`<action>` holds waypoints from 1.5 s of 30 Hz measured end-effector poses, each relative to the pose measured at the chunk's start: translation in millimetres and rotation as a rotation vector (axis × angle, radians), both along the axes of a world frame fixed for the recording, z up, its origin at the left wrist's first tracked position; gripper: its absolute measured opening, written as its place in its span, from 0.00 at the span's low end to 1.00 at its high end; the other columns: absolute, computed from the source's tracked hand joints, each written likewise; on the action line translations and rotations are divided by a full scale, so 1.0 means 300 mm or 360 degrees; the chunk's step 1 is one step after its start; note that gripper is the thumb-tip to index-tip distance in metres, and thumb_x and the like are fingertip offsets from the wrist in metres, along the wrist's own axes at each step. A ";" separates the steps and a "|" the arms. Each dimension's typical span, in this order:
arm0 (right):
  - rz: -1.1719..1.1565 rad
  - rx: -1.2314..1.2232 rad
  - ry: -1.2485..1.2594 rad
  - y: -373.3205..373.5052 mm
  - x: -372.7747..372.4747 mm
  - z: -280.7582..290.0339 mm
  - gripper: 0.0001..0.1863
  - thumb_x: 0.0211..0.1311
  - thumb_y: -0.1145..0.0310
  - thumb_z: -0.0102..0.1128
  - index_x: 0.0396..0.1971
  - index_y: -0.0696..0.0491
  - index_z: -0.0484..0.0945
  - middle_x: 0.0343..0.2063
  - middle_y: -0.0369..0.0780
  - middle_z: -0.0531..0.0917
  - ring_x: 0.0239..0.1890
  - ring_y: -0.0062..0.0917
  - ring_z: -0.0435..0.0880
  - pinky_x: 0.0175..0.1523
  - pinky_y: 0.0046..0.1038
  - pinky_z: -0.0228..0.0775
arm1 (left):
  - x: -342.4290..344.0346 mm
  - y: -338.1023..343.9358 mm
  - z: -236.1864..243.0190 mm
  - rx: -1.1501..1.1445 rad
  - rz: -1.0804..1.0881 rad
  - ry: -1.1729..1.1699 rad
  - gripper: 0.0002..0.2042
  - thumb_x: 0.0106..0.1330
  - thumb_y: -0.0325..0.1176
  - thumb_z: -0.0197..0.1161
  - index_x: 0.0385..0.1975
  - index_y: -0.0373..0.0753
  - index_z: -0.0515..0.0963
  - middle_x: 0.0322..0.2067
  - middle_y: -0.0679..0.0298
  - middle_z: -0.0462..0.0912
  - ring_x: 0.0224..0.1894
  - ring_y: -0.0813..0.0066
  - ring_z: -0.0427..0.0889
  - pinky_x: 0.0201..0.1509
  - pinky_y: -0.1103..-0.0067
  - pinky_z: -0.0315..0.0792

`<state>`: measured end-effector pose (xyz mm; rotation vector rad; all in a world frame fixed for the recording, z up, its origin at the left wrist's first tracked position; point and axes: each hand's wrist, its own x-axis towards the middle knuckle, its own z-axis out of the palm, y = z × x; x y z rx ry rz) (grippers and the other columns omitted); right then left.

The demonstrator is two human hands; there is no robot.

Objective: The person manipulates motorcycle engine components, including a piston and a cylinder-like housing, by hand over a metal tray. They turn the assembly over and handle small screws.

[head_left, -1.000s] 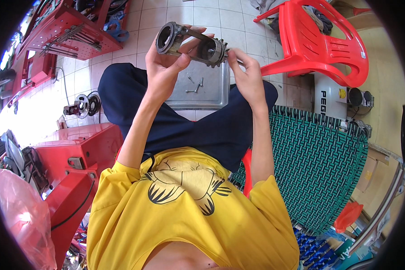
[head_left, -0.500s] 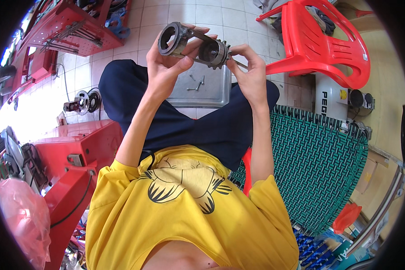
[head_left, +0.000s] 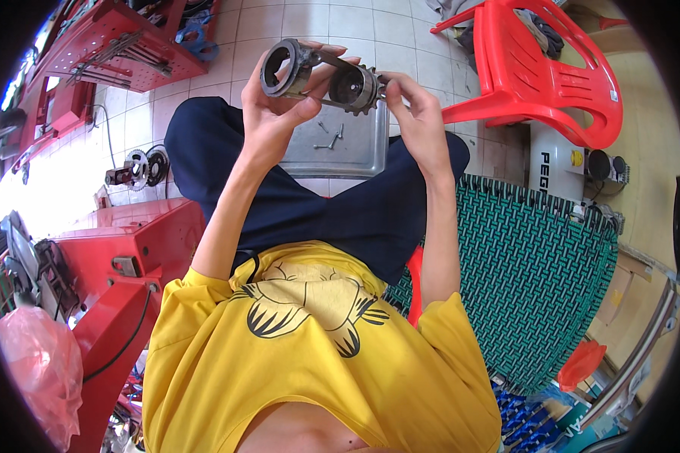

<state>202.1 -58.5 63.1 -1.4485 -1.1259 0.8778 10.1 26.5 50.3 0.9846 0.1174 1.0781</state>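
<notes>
A dark metal hollow cylindrical part (head_left: pixel 302 69) is held up above my lap, tilted, its open round end to the left and a toothed ring (head_left: pixel 366 90) at its right. My left hand (head_left: pixel 268 121) is closed around it from below and behind, thumb in front, other fingers showing past its far side. Thumb and forefinger of my right hand (head_left: pixel 421 124) are bent against the toothed end; their exact contact is partly hidden. Beneath, a grey metal tray (head_left: pixel 359 155) lies between my legs. Several small bolts (head_left: pixel 331 142) lie in it.
A red plastic chair (head_left: pixel 551 83) stands at the far right, and a green woven seat (head_left: pixel 533 279) is beside me. Red metal cabinets (head_left: pixel 136 234) flank my left. Sprockets (head_left: pixel 140 170) lie on the tiled floor (head_left: pixel 264 23) at the left.
A thin rod that stuck out at the toothed end beside my right fingers no longer shows. My right fingers have shifted up slightly, and the metal part has moved a little left.
</notes>
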 end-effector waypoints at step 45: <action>0.0044 -0.0103 -0.0136 -0.002 0.021 -0.060 0.09 0.68 0.70 0.64 0.40 0.61 0.82 0.32 0.37 0.86 0.39 0.20 0.82 0.52 0.24 0.72 | 0.015 -0.011 0.009 0.0173 0.0143 0.0256 0.37 0.60 0.44 0.75 0.63 0.31 0.65 0.60 0.45 0.75 0.61 0.39 0.77 0.66 0.52 0.72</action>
